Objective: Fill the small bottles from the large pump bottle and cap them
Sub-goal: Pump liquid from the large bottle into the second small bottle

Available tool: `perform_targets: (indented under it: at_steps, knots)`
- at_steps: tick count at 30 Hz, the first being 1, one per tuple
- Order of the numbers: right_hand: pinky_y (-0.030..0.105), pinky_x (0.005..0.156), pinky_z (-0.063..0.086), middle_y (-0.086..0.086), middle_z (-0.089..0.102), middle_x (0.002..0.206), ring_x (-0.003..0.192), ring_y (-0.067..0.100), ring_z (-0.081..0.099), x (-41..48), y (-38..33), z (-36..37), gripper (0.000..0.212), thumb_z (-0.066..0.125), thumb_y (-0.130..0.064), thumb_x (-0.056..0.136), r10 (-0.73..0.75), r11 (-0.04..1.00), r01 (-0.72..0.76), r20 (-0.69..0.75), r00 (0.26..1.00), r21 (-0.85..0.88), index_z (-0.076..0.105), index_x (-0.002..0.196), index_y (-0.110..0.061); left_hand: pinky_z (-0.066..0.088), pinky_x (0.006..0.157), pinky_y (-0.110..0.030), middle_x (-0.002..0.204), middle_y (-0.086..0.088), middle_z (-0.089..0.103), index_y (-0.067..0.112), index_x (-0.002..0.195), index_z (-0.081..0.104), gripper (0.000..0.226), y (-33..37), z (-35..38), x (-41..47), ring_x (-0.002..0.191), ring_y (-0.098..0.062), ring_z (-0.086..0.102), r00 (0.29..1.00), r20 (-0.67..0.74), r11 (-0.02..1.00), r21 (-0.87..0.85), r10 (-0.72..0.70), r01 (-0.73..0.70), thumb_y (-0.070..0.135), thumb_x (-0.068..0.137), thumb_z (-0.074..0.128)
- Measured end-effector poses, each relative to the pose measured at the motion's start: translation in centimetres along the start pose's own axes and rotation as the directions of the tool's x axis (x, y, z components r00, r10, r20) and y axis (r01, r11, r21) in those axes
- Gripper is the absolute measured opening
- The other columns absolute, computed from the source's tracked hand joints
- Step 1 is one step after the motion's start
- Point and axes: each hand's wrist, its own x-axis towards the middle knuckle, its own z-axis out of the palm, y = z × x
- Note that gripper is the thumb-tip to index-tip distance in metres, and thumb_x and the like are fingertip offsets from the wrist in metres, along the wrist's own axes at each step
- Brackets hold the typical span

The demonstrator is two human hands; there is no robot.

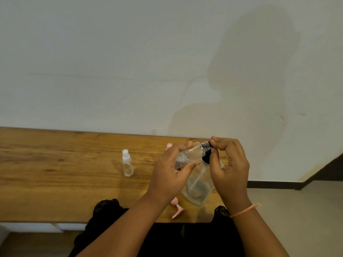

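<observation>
**Capping a small bottle above the table**

The wooden table [55,164] runs along a pale wall and carries everything in play. Largest on it is the large clear bottle [196,190], standing near the front edge below the hands, its pump removed; a dip tube shows inside, and only a little liquid seems to remain at the bottom. It looks like thin, stiff plastic, light now that it is nearly empty, so it could tip at a nudge; holding it round the body would be the safest way.

The left hand [168,173] holds a small clear bottle [187,154] tilted, neck pointing right, above the large bottle. Its fingers wrap the body, the thumb pressed along the underside. The right hand [230,164] meets it at the neck, its fingers pinching the black cap [206,145] at the bottle's mouth. This is probably the cap being twisted on. The small bottle is light and smooth, likely slippery if wet, so a firm grip round the middle suits it, with the cap turned by the fingertips alone.

A pink pump head [177,210] lies on the table by the front edge, just left of the large bottle. Further left, well apart from the hands, a small spray bottle [127,164] with a white top stands upright and capped; it looks empty or nearly so. Something pink [169,145] peeks out behind the left hand; I cannot tell what it is.
</observation>
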Motion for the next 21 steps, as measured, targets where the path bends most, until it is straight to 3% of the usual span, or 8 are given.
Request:
perform_targets:
  at_steps: [8,17,21]
  knots:
    - [0.012,0.085,0.047,-0.006,0.052,0.096,0.093,0.005,0.054,-0.6,1.2,0.3,0.018,0.05,-0.011,0.085,-0.006,1.0,0.006,0.03,1.0,0.011,0.063,0.087,0.001,0.045,0.08,-0.005,0.106,0.027,0.059,0.041,0.1,0.055,0.044,-0.1,-0.2,0.2,0.106,0.007,0.057,0.994,0.068,0.995,-0.031,-0.087,0.09,0.014,0.074,0.078]
    - [0.011,0.089,0.045,-0.001,0.056,0.098,0.097,0.008,0.056,-0.5,0.0,0.3,0.019,0.048,-0.007,0.086,0.015,1.0,-0.015,-0.011,1.0,0.022,0.064,0.093,0.0,0.04,0.086,-0.002,0.112,0.023,0.057,0.03,0.106,0.056,0.042,-0.1,-0.3,0.0,0.111,0.012,0.052,1.0,0.02,1.0,-0.016,-0.011,0.011,0.012,0.074,0.078]
    - [0.009,0.087,0.044,-0.001,0.055,0.098,0.095,0.006,0.055,-0.3,0.1,0.5,0.02,0.047,-0.008,0.085,0.014,1.0,-0.014,-0.016,1.0,-0.001,0.064,0.091,0.001,0.041,0.085,-0.002,0.111,0.023,0.058,0.033,0.106,0.056,0.043,-0.2,-0.1,0.0,0.11,0.011,0.053,1.0,0.022,1.0,-0.023,-0.018,0.019,0.014,0.074,0.078]
